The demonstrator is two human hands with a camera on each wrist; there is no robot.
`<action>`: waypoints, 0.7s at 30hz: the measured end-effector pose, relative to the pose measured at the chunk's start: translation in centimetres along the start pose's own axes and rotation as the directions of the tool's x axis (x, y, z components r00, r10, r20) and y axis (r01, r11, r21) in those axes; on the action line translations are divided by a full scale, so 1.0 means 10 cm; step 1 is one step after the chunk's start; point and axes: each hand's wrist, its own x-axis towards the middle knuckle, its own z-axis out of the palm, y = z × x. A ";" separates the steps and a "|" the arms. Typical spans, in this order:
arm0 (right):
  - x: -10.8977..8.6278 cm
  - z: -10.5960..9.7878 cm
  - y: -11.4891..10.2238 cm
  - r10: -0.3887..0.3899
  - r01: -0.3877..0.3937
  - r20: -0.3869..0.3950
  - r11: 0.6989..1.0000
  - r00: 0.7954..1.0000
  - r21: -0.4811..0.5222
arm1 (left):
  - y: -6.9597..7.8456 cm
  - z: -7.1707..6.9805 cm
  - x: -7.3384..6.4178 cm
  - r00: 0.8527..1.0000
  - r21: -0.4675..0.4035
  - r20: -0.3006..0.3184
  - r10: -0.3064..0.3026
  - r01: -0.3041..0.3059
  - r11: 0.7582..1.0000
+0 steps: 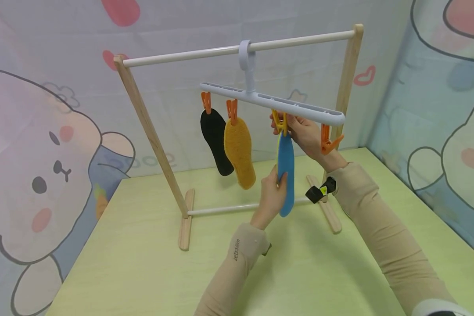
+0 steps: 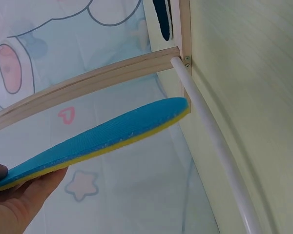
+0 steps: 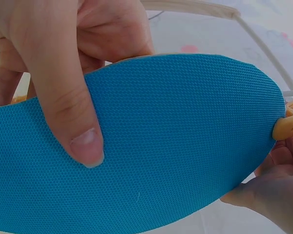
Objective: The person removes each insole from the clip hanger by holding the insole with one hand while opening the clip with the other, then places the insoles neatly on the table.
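Observation:
A blue insole [image 1: 286, 171] with a yellow underside hangs lengthwise below a yellow clip [image 1: 281, 123]. My left hand [image 1: 274, 193] pinches its edge, the thumb lying across the blue face in the right wrist view. Around the yellow clip, at the insole's upper end, is my right hand [image 1: 305, 134], its fingers bent about the clip and partly hidden. Seen from the right wrist, the clip's tip [image 3: 285, 127] overlaps the insole's end. A black insole [image 1: 217, 142] and a fuzzy yellow insole [image 1: 240, 151] hang from orange clips to the left.
The grey-white hanger [image 1: 274, 102] hooks over the white top rod [image 1: 189, 55] of a wooden-sided rack. An unoccupied orange clip [image 1: 328, 140] hangs at its right end. The rack's foot [image 1: 184, 224] stands on a pale green table [image 1: 142, 272], before a cartoon-printed backdrop.

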 end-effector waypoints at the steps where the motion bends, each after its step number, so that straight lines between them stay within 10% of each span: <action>1: 0.00 0.00 0.00 0.000 0.000 -0.004 1.000 1.000 -0.005 | 0.01 0.00 0.00 1.000 0.002 0.005 -0.005 0.005 1.000; 21: 0.03 -0.02 -0.04 -0.024 0.023 -0.013 0.999 1.000 -0.025 | -0.05 0.05 -0.09 0.999 -0.020 -0.006 -0.032 0.032 0.999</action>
